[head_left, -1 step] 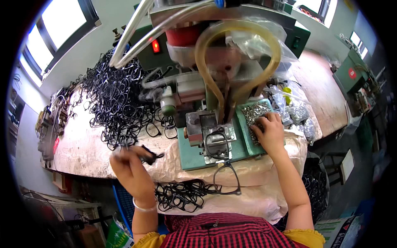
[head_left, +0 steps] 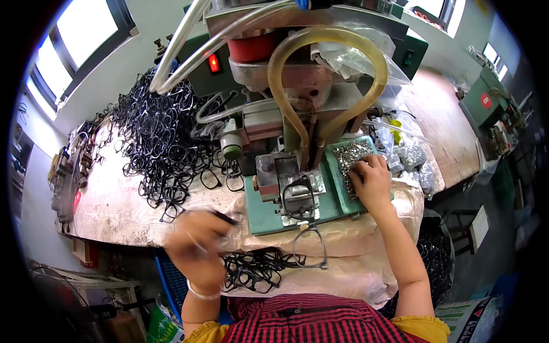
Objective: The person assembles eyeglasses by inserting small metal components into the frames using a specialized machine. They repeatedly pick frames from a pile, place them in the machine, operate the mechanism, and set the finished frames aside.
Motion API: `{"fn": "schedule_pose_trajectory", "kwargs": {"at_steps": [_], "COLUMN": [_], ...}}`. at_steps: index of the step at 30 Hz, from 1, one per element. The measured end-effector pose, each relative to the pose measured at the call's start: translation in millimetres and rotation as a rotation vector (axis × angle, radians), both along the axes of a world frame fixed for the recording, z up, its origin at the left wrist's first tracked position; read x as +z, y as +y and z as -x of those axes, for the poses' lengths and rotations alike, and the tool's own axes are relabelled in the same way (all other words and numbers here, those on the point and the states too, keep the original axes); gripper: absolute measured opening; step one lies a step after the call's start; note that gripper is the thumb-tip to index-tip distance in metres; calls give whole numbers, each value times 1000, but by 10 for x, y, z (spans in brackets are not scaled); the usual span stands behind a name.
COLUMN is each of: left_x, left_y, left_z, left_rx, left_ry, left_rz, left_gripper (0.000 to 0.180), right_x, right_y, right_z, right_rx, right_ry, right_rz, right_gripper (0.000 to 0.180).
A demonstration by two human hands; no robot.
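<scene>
My left hand (head_left: 197, 246), blurred by motion, is left of the machine, with a black eyeglass frame (head_left: 224, 217) poking out of its closed fingers. My right hand (head_left: 373, 182) has its fingertips curled down into small shiny metal parts (head_left: 351, 157) in a green tray (head_left: 343, 204); what they pinch is hidden. Between my hands, one eyeglass frame (head_left: 284, 200) sits on the metal fixture (head_left: 299, 210) of the green machine base (head_left: 263, 224). Another frame (head_left: 326, 247) dangles at the base's front edge, touched by neither hand.
A large heap of black eyeglass frames (head_left: 163, 126) covers the table's far left. A smaller pile of frames (head_left: 251, 271) lies in front of me on brown paper (head_left: 343, 277). The machine head (head_left: 280, 80) with its looped hose (head_left: 380, 63) hangs above. Plastic bags (head_left: 413, 157) lie right of the tray.
My left hand has moved right and a little toward me with the black eyeglass frame. The right hand stays at the tray. The dangling frame has shifted slightly left.
</scene>
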State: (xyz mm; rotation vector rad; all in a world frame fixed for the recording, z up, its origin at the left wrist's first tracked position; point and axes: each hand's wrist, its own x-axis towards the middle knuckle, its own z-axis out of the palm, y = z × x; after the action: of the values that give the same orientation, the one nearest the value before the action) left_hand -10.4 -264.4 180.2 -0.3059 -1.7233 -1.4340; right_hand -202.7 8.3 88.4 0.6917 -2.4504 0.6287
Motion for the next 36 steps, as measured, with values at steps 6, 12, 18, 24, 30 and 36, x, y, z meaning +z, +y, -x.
{"fn": "schedule_pose_trajectory", "kwargs": {"at_steps": [6,12,18,24,30,36], "left_x": [-110,427,380,323,375,260], "left_y": [63,71,78,96,33,123], "left_z": [-255,237,502,270,494,413], "left_rx": [-294,24,148,49,146,-37], "left_ry": [-451,-53,-29,164,106,55], "left_rz": [554,81,126,188,96,63], "left_gripper": [13,15,11,13,14,9], "right_x": [-197,-320,236,371,404,886], "right_y": [154,2,-727,-979,-1014,-770], "right_z": [-233,77,-429,-640,-659,-916], "right_rx": [-91,37,430,440,541,444], "right_ry": [-250,-605,-309,-350,-421,-504], "right_rz": [832,1430,938,1045,1162,887], "right_gripper": [5,13,24,38,40,46]}}
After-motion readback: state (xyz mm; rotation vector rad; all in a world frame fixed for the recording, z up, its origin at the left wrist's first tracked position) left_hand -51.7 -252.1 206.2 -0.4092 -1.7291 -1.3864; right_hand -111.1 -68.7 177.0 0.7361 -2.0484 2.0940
